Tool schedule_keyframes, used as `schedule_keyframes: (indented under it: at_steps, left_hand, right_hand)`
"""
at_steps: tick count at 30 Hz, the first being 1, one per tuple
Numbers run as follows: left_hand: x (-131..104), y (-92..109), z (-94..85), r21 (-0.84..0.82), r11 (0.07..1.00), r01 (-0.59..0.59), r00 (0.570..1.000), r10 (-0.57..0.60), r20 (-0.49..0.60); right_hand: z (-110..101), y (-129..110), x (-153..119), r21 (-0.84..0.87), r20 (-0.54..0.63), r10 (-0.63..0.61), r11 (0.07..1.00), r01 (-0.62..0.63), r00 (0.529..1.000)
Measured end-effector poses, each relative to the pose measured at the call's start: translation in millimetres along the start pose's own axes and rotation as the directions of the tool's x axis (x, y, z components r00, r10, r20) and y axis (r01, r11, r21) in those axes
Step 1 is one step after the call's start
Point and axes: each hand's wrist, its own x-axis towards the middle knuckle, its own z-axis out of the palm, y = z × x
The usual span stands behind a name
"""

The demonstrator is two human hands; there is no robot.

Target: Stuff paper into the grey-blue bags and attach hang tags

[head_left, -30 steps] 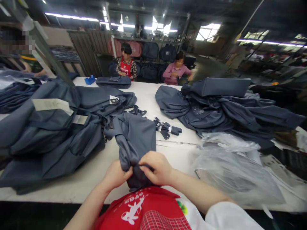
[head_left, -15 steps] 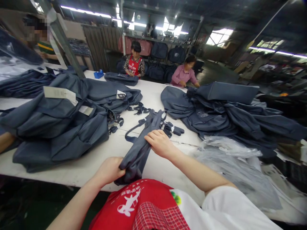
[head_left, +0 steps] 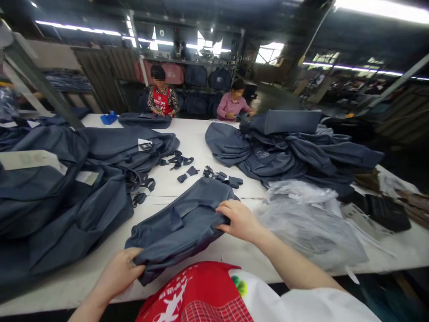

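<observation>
Left pile of grey bags (head_left: 50, 197) cut off by frame edge; tag print (head_left: 145, 145) perhaps too small.

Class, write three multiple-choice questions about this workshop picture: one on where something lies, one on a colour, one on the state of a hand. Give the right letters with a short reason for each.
1. Where do the clear plastic bags lie, seen from the folded grey bag?
A. To its right
B. To its left
C. Underneath it

2. What colour is the small tray at the far end of the table?
A. Yellow
B. Blue
C. White

3. What is the left hand doing?
A. Resting flat on bare table
B. Gripping the near edge of the grey bag
C. Holding scissors

Answers:
1 A, the plastic lies past the right hand.
2 B, it shows bright blue against the white top.
3 B, its fingers close on the fabric's near corner.
</observation>
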Motion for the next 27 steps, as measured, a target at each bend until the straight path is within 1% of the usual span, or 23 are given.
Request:
schedule_keyframes:
  at_steps: [2,3,4,5,6,7,8,9,10,11,12,13,15,17,18,19,20,21,23,24,25,26,27]
  left_hand:
    - [0,-3,8.5,-0.008,0.999,0.042,0.998,-0.043,-0.045]
    - [1,-4,11.8,-0.012,0.998,0.067,0.995,-0.068,-0.072]
    - [1,-4,14.1,-0.019,0.996,0.09,0.991,-0.091,-0.099]
    - [2,-4,15.4,-0.026,0.994,0.108,0.987,-0.11,-0.12]
    - [3,-4,15.9,-0.032,0.992,0.123,0.982,-0.127,-0.139]
    - [4,-4,15.5,-0.037,0.99,0.139,0.978,-0.143,-0.155]
    - [5,-4,14.7,-0.041,0.988,0.15,0.974,-0.154,-0.165]
    - [7,-5,13.7,-0.048,0.987,0.155,0.972,-0.161,-0.17]
    - [8,-6,12.6,-0.056,0.986,0.158,0.971,-0.165,-0.172]
    - [9,-7,11.6,-0.064,0.985,0.158,0.972,-0.166,-0.168]
    - [11,-8,10.5,-0.073,0.985,0.157,0.973,-0.167,-0.16]
    - [12,-10,8.9,-0.081,0.984,0.158,0.975,-0.168,-0.148]
    - [15,-14,2.0,-0.104,0.983,0.152,0.981,-0.163,-0.103]
    - [16,-15,-13.2,-0.13,0.98,0.149,0.986,-0.157,-0.055]
    - [16,-12,-24.4,-0.133,0.98,0.147,0.986,-0.156,-0.064]
    - [16,-6,-37.4,-0.128,0.982,0.14,0.983,-0.154,-0.103]
    - [15,5,-51.3,-0.116,0.984,0.136,0.972,-0.155,-0.174]
    - [16,19,-65.0,-0.094,0.986,0.136,0.949,-0.158,-0.275]
    - [21,59,-87.2,-0.053,0.988,0.143,0.883,-0.151,-0.445]
    - [27,81,-94.1,-0.023,0.989,0.146,0.857,-0.138,-0.496]
    - [35,102,-97.8,0.034,0.988,0.151,0.87,-0.116,-0.479]
    - [45,121,-98.6,0.096,0.984,0.151,0.902,-0.097,-0.421]
    - [57,137,-97.2,0.127,0.98,0.152,0.916,-0.092,-0.391]
  right_hand:
    - [-3,4,-12,0.257,0.031,-0.098,0.963,0.086,0.995]
    - [-6,6,-17,0.394,0.06,-0.17,0.909,0.133,0.984]
    - [-10,8,-22,0.527,0.091,-0.251,0.833,0.167,0.964]
    - [-14,10,-25,0.646,0.112,-0.324,0.742,0.179,0.939]
    - [-18,14,-28,0.735,0.117,-0.368,0.657,0.168,0.922]
    - [-21,19,-29,0.785,0.105,-0.363,0.601,0.147,0.926]
    - [-22,24,-28,0.792,0.072,-0.302,0.596,0.13,0.951]
    - [-22,29,-27,0.755,0.012,-0.191,0.646,0.117,0.982]
    - [-20,35,-24,0.674,-0.076,-0.058,0.733,0.094,0.995]
    - [-15,42,-19,0.562,-0.175,0.051,0.825,0.057,0.983]
    - [-9,49,-14,0.44,-0.257,0.11,0.898,0.016,0.96]
    - [-1,57,-7,0.329,-0.305,0.122,0.944,-0.016,0.945]
    - [18,73,9,0.177,-0.298,0.1,0.983,-0.047,0.949]
    - [36,85,28,0.109,-0.263,0.106,0.991,-0.08,0.959]
    - [42,89,38,0.083,-0.261,0.113,0.992,-0.094,0.959]
    - [47,89,47,0.058,-0.271,0.112,0.993,-0.1,0.956]
    - [51,85,57,0.033,-0.289,0.096,0.995,-0.09,0.952]
    - [53,78,65,0.009,-0.309,0.062,0.998,-0.062,0.949]
    - [54,55,77,-0.018,-0.346,-0.028,1.0,0.023,0.938]
    - [54,41,81,-0.022,-0.361,-0.069,0.998,0.065,0.93]
    - [54,26,83,-0.025,-0.371,-0.104,0.995,0.102,0.923]
    - [56,12,84,-0.027,-0.376,-0.129,0.991,0.129,0.917]
    - [57,1,83,-0.027,-0.382,-0.139,0.99,0.14,0.914]
